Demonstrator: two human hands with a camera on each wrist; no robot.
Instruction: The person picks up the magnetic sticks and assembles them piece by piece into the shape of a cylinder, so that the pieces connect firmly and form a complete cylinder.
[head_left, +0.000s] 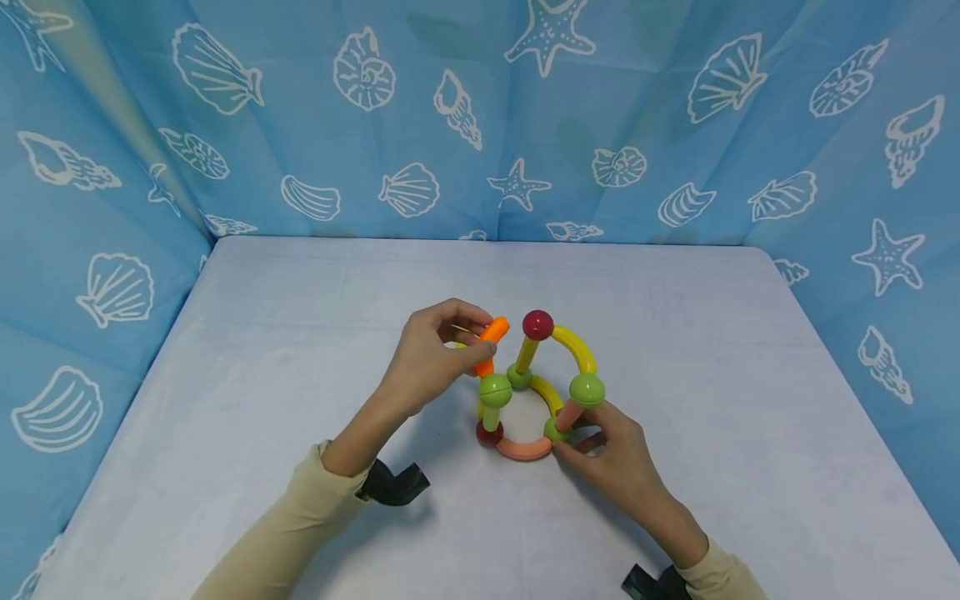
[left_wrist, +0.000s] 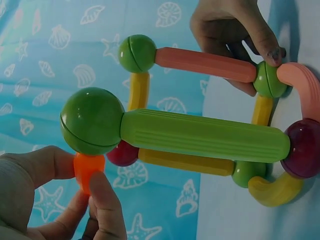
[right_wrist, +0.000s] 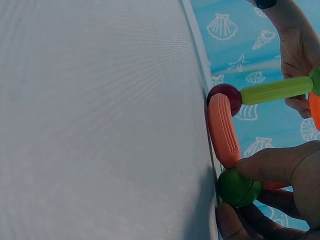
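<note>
On the table stands a frame of coloured balls and rods. Its base ring has a dark red ball [head_left: 490,433], a curved pink rod [head_left: 524,450] and a lower green ball [right_wrist: 239,187]. Straight uprights carry a red ball [head_left: 537,326] and two green balls, joined on the right by a curved yellow rod [head_left: 576,346]. My left hand [head_left: 438,354] pinches an orange rod [head_left: 495,331], its end against the green ball [left_wrist: 93,121] atop the light green upright [left_wrist: 205,135]. Low on the right, my right hand [head_left: 618,454] grips the lower green ball between thumb and fingers.
A white-covered table [head_left: 300,292] lies under the frame. Behind and beside it hangs a blue curtain [head_left: 420,125] with white shell and starfish prints. A black strap [head_left: 393,483] sits at the left wrist. Something yellow-green shows behind the left fingers, mostly hidden.
</note>
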